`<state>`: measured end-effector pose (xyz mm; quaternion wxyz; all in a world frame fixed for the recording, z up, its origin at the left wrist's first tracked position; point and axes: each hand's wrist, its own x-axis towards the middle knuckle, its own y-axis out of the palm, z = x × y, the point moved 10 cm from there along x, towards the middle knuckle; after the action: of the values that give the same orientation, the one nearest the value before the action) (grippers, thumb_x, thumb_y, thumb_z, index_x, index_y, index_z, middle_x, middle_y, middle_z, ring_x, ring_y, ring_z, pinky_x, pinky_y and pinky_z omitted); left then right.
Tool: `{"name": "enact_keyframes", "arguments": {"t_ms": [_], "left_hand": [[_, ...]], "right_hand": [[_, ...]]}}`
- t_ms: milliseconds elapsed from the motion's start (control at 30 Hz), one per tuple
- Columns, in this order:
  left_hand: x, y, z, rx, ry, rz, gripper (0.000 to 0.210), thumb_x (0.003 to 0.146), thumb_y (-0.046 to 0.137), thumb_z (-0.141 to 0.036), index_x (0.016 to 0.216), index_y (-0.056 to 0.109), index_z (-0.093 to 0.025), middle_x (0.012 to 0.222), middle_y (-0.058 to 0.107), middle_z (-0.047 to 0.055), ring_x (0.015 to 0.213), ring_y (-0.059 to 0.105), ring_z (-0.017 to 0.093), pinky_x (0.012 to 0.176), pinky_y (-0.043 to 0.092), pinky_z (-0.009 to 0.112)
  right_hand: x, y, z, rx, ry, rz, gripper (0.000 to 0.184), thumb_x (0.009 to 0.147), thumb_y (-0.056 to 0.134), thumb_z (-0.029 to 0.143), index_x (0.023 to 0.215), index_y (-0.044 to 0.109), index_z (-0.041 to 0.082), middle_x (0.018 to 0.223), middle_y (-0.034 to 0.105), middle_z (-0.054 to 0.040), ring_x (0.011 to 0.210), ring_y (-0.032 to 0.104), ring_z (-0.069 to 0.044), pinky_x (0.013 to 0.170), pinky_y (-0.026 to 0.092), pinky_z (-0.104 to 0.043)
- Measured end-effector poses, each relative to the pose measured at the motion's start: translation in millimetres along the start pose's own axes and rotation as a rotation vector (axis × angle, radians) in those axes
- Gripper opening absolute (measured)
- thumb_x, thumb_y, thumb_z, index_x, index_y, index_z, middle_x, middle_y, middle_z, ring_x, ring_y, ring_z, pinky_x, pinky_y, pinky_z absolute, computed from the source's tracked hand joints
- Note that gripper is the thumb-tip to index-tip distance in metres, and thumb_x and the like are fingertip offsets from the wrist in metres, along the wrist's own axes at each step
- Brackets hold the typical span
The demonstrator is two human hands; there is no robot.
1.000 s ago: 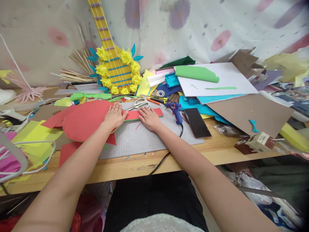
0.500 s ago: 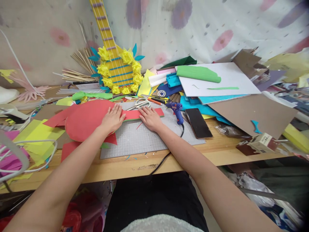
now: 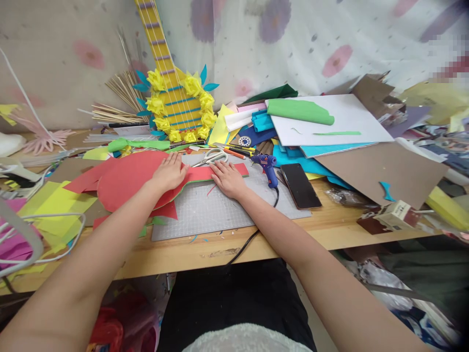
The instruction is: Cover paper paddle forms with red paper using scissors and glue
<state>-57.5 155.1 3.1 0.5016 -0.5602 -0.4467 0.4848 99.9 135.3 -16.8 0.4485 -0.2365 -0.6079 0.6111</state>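
A red guitar-shaped cutout (image 3: 126,182) with a green edge lies flat on the bench, its long neck reaching right over a grey cutting mat (image 3: 205,210). My left hand (image 3: 169,173) rests with outstretched fingers where the round body meets the neck. Palm down on the neck is my right hand (image 3: 227,179), fingers spread. Just behind the neck, between my hands, lie scissors (image 3: 215,155) with pale handles. A blue glue gun (image 3: 269,170) sits to the right of the neck's end.
A yellow paper guitar (image 3: 181,110) with yellow flowers leans at the back. Right of the mat lie a black phone (image 3: 300,186), a brown board (image 3: 384,168) and a white board (image 3: 340,117). The glue gun's cord (image 3: 249,240) crosses the bench's front edge. Yellow sheets (image 3: 54,215) lie left.
My left hand has shifted slightly left and up along the red cutout, uncovering more of its green edge near the neck. My right hand stays in place.
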Motion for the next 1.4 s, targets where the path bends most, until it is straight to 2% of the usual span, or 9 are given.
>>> {"name": "enact_keyframes", "arguments": {"t_ms": [300, 433, 633, 733, 800, 933, 1033, 1167, 1400], "left_hand": [[3, 5.4, 3, 0.025, 0.04, -0.08, 0.078, 0.091, 0.02, -0.056, 0.149, 0.023, -0.004, 0.157, 0.02, 0.016, 0.146, 0.014, 0.025, 0.118, 0.01, 0.044], [4, 5.0, 5, 0.007, 0.033, -0.072, 0.077, 0.091, 0.021, -0.057, 0.151, 0.018, -0.007, 0.158, 0.016, 0.016, 0.147, 0.012, 0.026, 0.118, 0.01, 0.046], [8, -0.9, 7, -0.043, 0.008, 0.012, 0.082, 0.089, 0.034, -0.059, 0.153, 0.01, -0.012, 0.158, 0.008, 0.019, 0.146, 0.006, 0.033, 0.115, 0.01, 0.054], [9, -13.9, -13, -0.041, 0.069, -0.037, 0.082, 0.087, 0.045, -0.054, 0.151, 0.019, -0.011, 0.158, 0.01, 0.02, 0.146, 0.008, 0.034, 0.115, 0.011, 0.054], [8, -20.2, -39, -0.07, 0.19, -0.068, 0.074, 0.085, 0.051, -0.048, 0.147, 0.032, -0.01, 0.156, 0.022, 0.019, 0.143, 0.022, 0.032, 0.114, 0.02, 0.045], [6, -19.3, -82, -0.146, 0.343, -0.034, 0.062, 0.082, 0.058, -0.047, 0.133, 0.051, -0.014, 0.137, 0.053, 0.014, 0.127, 0.048, 0.029, 0.104, 0.037, 0.037], [9, -18.2, -91, -0.153, 0.318, -0.015, 0.062, 0.077, 0.064, -0.046, 0.13, 0.054, -0.016, 0.132, 0.057, 0.013, 0.121, 0.052, 0.031, 0.097, 0.043, 0.038], [13, -22.2, -91, -0.153, 0.302, -0.016, 0.055, 0.077, 0.066, -0.041, 0.126, 0.058, -0.017, 0.128, 0.06, 0.013, 0.118, 0.054, 0.032, 0.093, 0.045, 0.039], [8, -27.1, -87, -0.17, 0.329, -0.025, 0.062, 0.07, 0.071, -0.04, 0.126, 0.057, -0.018, 0.127, 0.061, 0.011, 0.116, 0.055, 0.032, 0.094, 0.045, 0.04]], "right_hand": [[-1, 2, -2, 0.015, -0.001, 0.003, 0.053, 0.1, 0.025, 0.039, 0.146, 0.038, 0.017, 0.15, 0.039, -0.0107, 0.139, 0.034, -0.026, 0.115, 0.022, -0.047], [0, -8, -1, 0.045, 0.004, -0.045, 0.054, 0.099, 0.028, 0.04, 0.146, 0.038, 0.015, 0.153, 0.032, -0.0115, 0.144, 0.024, -0.026, 0.116, 0.019, -0.047], [-3, -88, -24, 0.095, 0.038, -0.343, 0.05, 0.097, 0.029, 0.038, 0.141, 0.043, 0.019, 0.149, 0.04, -0.0088, 0.144, 0.023, -0.024, 0.117, 0.018, -0.049], [-22, -138, -67, 0.162, 0.131, -0.539, 0.051, 0.097, 0.027, 0.043, 0.141, 0.042, 0.021, 0.142, 0.044, -0.0111, 0.138, 0.032, -0.027, 0.113, 0.025, -0.053], [-41, -154, -103, 0.235, 0.218, -0.64, 0.054, 0.096, 0.028, 0.05, 0.138, 0.043, 0.021, 0.137, 0.048, -0.0128, 0.13, 0.042, -0.028, 0.107, 0.033, -0.053], [-70, -124, -158, 0.412, 0.449, -0.548, 0.063, 0.081, 0.051, 0.064, 0.123, 0.055, 0.017, 0.117, 0.059, -0.0134, 0.108, 0.057, -0.026, 0.094, 0.045, -0.047], [-81, -85, -167, 0.408, 0.574, -0.39, 0.064, 0.066, 0.069, 0.061, 0.109, 0.062, 0.014, 0.107, 0.063, -0.0135, 0.103, 0.059, -0.028, 0.091, 0.046, -0.045], [-87, -49, -168, 0.419, 0.738, -0.193, 0.047, 0.067, 0.072, 0.049, 0.097, 0.066, 0.014, 0.093, 0.068, -0.0137, 0.091, 0.065, -0.028, 0.08, 0.05, -0.04], [-96, -46, -178, 0.589, 0.869, -0.3, 0.035, 0.072, 0.066, 0.047, 0.085, 0.066, 0.014, 0.076, 0.07, -0.0113, 0.073, 0.067, -0.024, 0.066, 0.05, -0.034]]}}
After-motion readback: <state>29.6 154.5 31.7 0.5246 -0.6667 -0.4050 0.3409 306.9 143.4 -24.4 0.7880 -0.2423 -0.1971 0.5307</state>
